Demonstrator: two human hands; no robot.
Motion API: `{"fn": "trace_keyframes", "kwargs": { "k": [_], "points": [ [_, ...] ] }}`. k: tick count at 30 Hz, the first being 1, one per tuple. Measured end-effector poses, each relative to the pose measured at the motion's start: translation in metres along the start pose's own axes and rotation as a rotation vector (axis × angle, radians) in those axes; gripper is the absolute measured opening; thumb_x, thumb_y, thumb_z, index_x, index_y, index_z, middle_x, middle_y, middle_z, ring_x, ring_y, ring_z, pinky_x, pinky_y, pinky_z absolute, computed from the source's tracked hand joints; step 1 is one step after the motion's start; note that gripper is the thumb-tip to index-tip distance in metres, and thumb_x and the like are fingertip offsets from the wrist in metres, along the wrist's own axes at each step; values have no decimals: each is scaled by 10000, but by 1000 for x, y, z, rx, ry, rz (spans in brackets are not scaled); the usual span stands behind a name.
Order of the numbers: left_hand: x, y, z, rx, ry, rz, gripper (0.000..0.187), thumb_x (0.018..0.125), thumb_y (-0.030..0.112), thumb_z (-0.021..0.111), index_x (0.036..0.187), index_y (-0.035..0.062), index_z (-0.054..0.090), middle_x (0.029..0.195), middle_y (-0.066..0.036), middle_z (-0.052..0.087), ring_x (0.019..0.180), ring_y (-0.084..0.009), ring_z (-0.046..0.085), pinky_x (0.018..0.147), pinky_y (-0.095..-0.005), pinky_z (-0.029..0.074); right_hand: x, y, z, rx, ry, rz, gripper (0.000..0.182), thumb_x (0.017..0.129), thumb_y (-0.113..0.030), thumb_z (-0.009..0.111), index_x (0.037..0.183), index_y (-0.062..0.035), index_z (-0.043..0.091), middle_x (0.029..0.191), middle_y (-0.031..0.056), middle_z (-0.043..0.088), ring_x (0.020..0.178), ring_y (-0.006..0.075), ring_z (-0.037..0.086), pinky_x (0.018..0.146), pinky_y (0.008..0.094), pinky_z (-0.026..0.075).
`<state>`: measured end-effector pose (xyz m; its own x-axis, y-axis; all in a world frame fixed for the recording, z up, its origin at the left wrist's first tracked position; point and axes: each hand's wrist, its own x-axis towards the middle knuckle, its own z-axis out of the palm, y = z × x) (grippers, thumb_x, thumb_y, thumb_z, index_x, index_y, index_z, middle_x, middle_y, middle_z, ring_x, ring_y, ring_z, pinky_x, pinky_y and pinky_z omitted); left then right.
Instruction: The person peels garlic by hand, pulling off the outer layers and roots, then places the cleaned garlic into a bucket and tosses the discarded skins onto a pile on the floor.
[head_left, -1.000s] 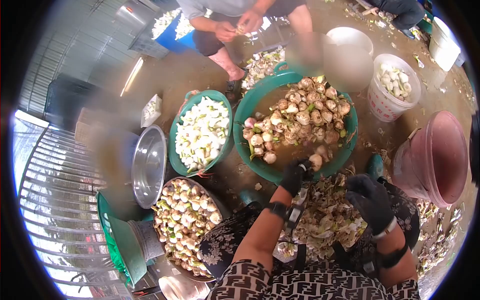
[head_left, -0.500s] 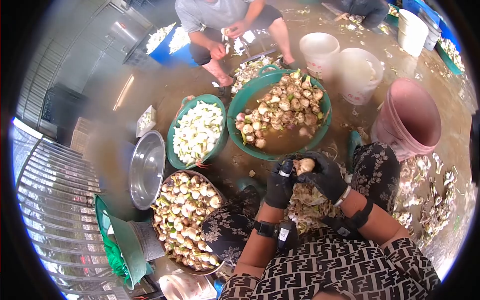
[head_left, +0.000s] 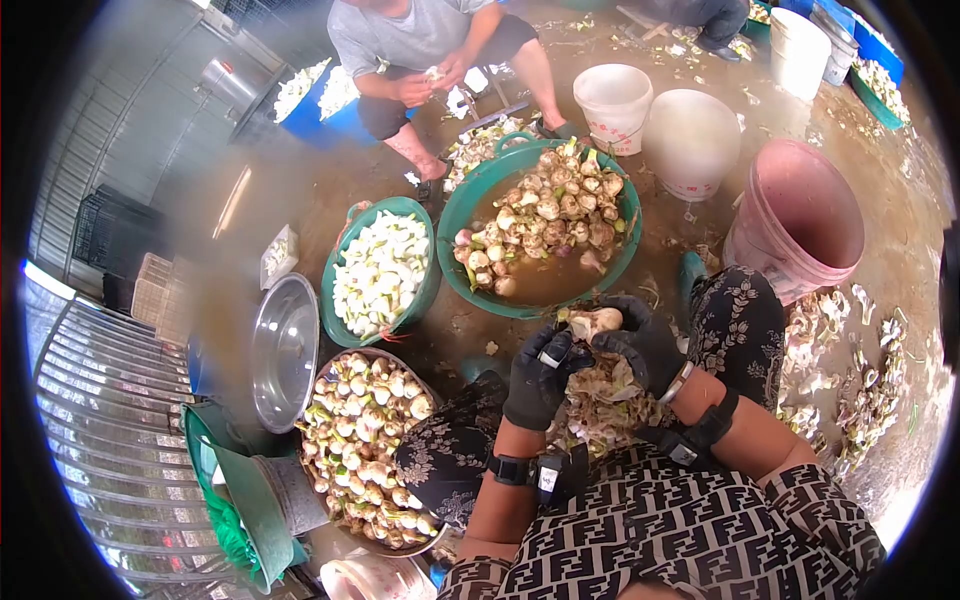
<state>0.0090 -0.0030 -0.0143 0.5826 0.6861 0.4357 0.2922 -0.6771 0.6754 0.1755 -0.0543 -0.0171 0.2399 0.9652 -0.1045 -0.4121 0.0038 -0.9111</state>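
the right hand point(head_left: 640, 345), in a black glove, is gripping a pale bulb point(head_left: 597, 321) with its fingers curled closed around it, holding it just above the lap and just near of the big green basin point(head_left: 455, 215). the left hand point(head_left: 535, 380), also gloved in black, is closing its fingers around a small knife point(head_left: 553, 352) whose handle end is showing at the top of the fist, and it is sitting just left of the bulb, almost touching the right hand. under both hands a heap of peelings point(head_left: 600, 400) is lying between the knees. the big green basin is holding muddy unpeeled bulbs point(head_left: 545, 220) in brown water, and it is standing on the wet floor point(head_left: 300, 180) just far of the hands. to its left a smaller green basin point(head_left: 425, 285) is holding white peeled pieces point(head_left: 380, 270), and nearer on the left a round dark tray point(head_left: 395, 365) is carrying trimmed bulbs point(head_left: 365, 440). a steel bowl point(head_left: 285, 350) is standing on edge left of that tray. a pink bucket point(head_left: 800, 220) is standing to the right, with two white buckets point(head_left: 690, 140) farther off. another person point(head_left: 420, 50) is sitting at the far side, both hands working at something small.
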Motion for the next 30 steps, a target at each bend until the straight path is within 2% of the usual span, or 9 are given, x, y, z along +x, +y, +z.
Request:
{"fn": "trace_keyframes", "kwargs": {
  "k": [4,7,10,12,13,15,23,27,30],
  "points": [
    [4,0,1,-84,-34,-68,203,712,-33,618,906,26,628,904,-146,610,815,-303,605,707,-346,500,-1,10,-4,-132,-115,-114,506,693,2,714,1145,-3,487,1061,70,558,960,140,546,811,270,483],
    [10,19,1,-476,-23,-460,180,736,-28,605,909,15,628,890,-153,609,790,-298,609,690,-318,500,-4,10,-2,-111,-149,-77,476,749,-34,681,1172,1,467,1076,66,547,970,134,539,816,284,485],
    [-3,-1,6,-395,-64,-376,203,729,-25,608,925,21,632,887,-148,617,783,-291,614,694,-311,498,-3,6,-3,71,-59,101,304,846,-242,587,1041,-13,544,963,63,578,806,124,578,666,260,497],
    [-10,-13,8,-832,-3,-735,206,715,6,629,916,48,642,882,-126,625,774,-275,617,693,-319,495,8,2,-18,485,-352,692,294,868,-314,527,951,-34,566,820,64,613,643,137,592,516,234,473],
    [-12,-14,5,-833,-3,-744,206,715,6,629,916,48,642,882,-126,625,774,-275,617,693,-319,495,11,-1,-20,489,-349,700,294,868,-314,527,951,-34,566,820,64,613,643,137,592,516,234,473],
    [-3,-7,-6,-123,-149,-187,213,768,13,602,980,26,613,842,-83,625,756,-189,601,659,-303,478,13,-9,-21,468,-394,886,270,864,-316,510,872,-54,574,679,60,608,515,149,570,405,232,426],
    [-1,2,-2,118,-160,-10,264,705,0,584,964,38,615,858,-133,608,770,-288,589,673,-355,472,5,-4,-19,566,-389,941,271,856,-301,538,878,-34,576,701,78,613,565,150,596,447,241,474],
    [-2,-3,-2,2,-60,-206,306,668,-9,580,968,37,611,887,-139,600,784,-314,572,681,-369,468,-2,-2,-11,494,-226,556,381,834,-301,600,1084,-33,495,929,103,602,728,180,623,589,268,535],
    [-3,-8,-3,11,-59,-122,315,656,-13,579,966,32,609,880,-140,595,794,-323,566,688,-376,468,0,1,-7,-516,-249,-295,539,759,-280,690,1168,-15,462,975,108,569,888,139,578,671,249,504]
  ]
}}
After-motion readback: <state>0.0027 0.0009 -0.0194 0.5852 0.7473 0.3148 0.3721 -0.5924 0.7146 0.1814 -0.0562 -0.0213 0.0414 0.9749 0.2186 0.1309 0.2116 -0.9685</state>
